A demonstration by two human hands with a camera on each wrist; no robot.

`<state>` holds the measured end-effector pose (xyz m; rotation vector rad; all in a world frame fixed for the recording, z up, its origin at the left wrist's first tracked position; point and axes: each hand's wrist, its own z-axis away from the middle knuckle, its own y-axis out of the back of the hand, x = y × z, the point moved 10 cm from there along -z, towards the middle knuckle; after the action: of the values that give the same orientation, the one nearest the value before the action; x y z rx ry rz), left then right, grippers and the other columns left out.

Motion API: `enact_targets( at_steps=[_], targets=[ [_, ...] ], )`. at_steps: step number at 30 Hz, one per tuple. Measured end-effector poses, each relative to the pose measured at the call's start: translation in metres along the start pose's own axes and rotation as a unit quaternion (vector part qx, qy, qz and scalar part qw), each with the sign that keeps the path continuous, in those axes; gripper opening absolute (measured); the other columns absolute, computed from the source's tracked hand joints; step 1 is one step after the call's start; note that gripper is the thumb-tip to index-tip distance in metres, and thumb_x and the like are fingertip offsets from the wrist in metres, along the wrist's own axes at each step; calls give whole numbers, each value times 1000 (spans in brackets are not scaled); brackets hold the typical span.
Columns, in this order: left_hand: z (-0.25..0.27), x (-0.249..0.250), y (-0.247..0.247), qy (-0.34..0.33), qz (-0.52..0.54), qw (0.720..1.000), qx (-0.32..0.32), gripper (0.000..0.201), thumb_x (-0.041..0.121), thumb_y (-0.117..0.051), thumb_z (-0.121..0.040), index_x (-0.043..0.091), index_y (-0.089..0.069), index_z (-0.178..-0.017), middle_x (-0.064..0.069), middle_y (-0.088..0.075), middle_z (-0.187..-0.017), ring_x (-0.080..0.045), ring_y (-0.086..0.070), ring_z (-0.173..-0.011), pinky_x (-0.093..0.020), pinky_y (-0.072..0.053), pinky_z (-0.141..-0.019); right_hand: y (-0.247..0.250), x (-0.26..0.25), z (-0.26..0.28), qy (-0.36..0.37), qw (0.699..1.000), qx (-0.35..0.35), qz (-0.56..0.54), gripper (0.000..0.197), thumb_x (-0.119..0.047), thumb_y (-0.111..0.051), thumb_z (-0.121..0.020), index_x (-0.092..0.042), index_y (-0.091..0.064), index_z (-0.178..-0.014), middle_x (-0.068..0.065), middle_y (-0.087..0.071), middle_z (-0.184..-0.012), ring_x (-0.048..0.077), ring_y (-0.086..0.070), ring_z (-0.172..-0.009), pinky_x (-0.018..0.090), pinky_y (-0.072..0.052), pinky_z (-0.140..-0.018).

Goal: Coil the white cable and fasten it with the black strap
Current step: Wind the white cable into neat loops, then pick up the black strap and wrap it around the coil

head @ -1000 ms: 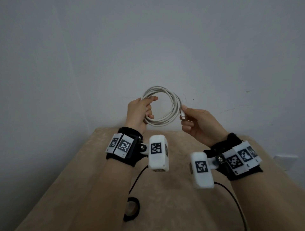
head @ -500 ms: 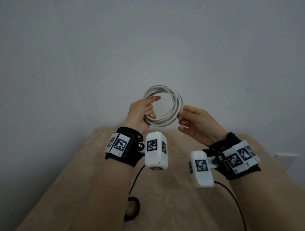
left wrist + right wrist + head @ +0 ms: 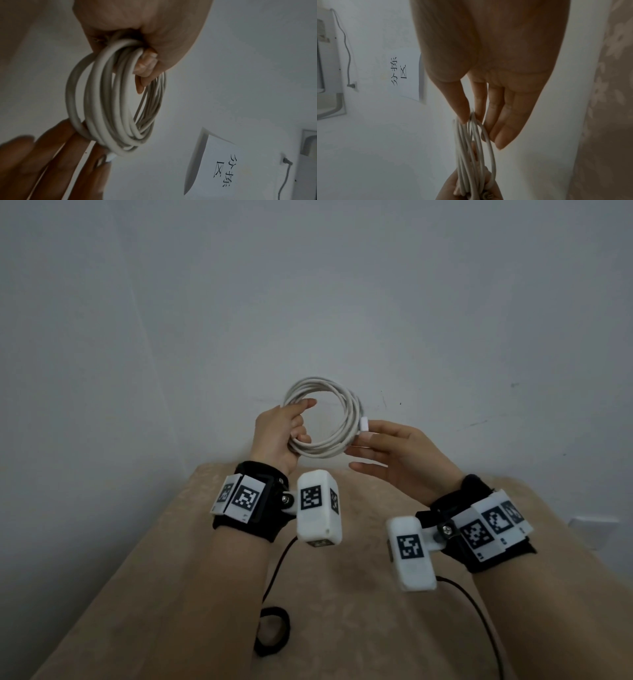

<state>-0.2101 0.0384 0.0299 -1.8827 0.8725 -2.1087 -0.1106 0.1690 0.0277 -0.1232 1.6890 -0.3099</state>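
The white cable [image 3: 346,402] is wound into a round coil of several loops, held up in front of the wall. My left hand [image 3: 301,422] grips the coil's left side, fingers curled through the loops [image 3: 147,60]. My right hand [image 3: 363,436] is at the coil's right side; thumb and forefinger pinch the strands [image 3: 471,116] beside the white plug end [image 3: 363,424], and the other fingers are stretched out. The black strap [image 3: 272,633] lies curled in a ring on the table, below my left forearm, with neither hand on it.
A table under a beige flowered cloth [image 3: 359,628] stands against a pale wall. Black leads from the wrist cameras [image 3: 479,621] trail over it. A paper sign [image 3: 223,162] and a wall socket [image 3: 284,161] are on the wall.
My right hand has brought the plug end leftward against the coil and straightened its outer fingers. The left hand keeps its grip and the coil has tilted slightly.
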Motion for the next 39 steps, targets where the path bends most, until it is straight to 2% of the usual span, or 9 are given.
enact_targets(
  at_steps=[4, 8, 14, 19, 23, 26, 29, 32, 39],
  targets=[
    [0, 13, 7, -13, 15, 1000, -1, 12, 7, -54, -94, 1, -64, -90, 9, -27, -37, -2, -23, -30, -14, -21, -34, 2, 2, 2, -5, 999, 4, 31, 21, -4, -58, -90, -5, -64, -110, 14, -72, -104, 22, -69, -92, 33, -58, -76],
    [2, 45, 22, -68, 3, 998, 11, 13, 7, -53, -94, 3, -63, -89, 10, -26, -36, -2, -22, -30, -14, -21, -34, -20, 9, 8, -36, 986, -31, 157, 21, -4, -56, -92, -3, -64, -111, 12, -72, -99, 19, -68, -82, 29, -59, -72],
    [10, 89, 48, -159, -121, 979, 32, 16, 8, -54, -93, 7, -67, -83, 9, -27, -41, -4, -22, -33, -16, -23, -35, -101, 64, 43, -163, 889, -266, 335, 18, -6, -47, -97, -4, -62, -108, 13, -69, -99, 21, -68, -67, 26, -57, -61],
    [11, 88, 46, -156, -138, 978, 21, 15, 8, -54, -93, 7, -67, -85, 10, -28, -40, -4, -22, -33, -15, -23, -36, -139, 104, 80, -269, 837, -395, 267, 27, -2, -38, -100, -6, -55, -120, 20, -60, -121, 52, -61, -101, 31, -58, -75],
    [9, 82, 43, -148, -149, 978, 14, 15, 7, -54, -93, 7, -66, -85, 11, -29, -39, -4, -22, -33, -15, -24, -36, -132, 119, 76, -291, 834, -360, 300, 31, 0, -37, -98, 0, -52, -125, 34, -53, -128, 45, -56, -117, 33, -53, -86],
    [9, 78, 41, -142, -155, 978, 11, 15, 7, -54, -93, 6, -66, -85, 11, -30, -39, -4, -23, -32, -14, -24, -36, -121, 110, 65, -276, 859, -312, 299, 25, 2, -37, -97, -2, -53, -115, 30, -58, -122, 41, -58, -115, 33, -53, -88],
    [8, 75, 40, -137, -166, 977, 9, 14, 8, -55, -93, 6, -67, -86, 11, -30, -39, -3, -24, -33, -15, -25, -36, -100, 90, 44, -236, 901, -240, 274, 26, 1, -41, -97, 9, -52, -119, 25, -63, -114, 33, -66, -100, 30, -56, -83],
    [7, 71, 37, -130, -178, 975, 4, 15, 8, -54, -94, 7, -67, -86, 11, -30, -40, -4, -24, -33, -15, -24, -36, -77, 73, 28, -207, 930, -174, 248, 26, 3, -45, -95, 9, -55, -119, 28, -63, -116, 24, -68, -90, 28, -58, -80],
    [7, 49, 12, -105, -243, 964, -34, 14, 9, -56, -93, 7, -68, -86, 11, -31, -39, -4, -24, -33, -15, -24, -36, -37, 32, 12, -110, 968, -47, 220, 6, 4, -61, -87, 6, -67, -87, 11, -69, -67, 13, -67, -58, 21, -58, -61]
  ],
)
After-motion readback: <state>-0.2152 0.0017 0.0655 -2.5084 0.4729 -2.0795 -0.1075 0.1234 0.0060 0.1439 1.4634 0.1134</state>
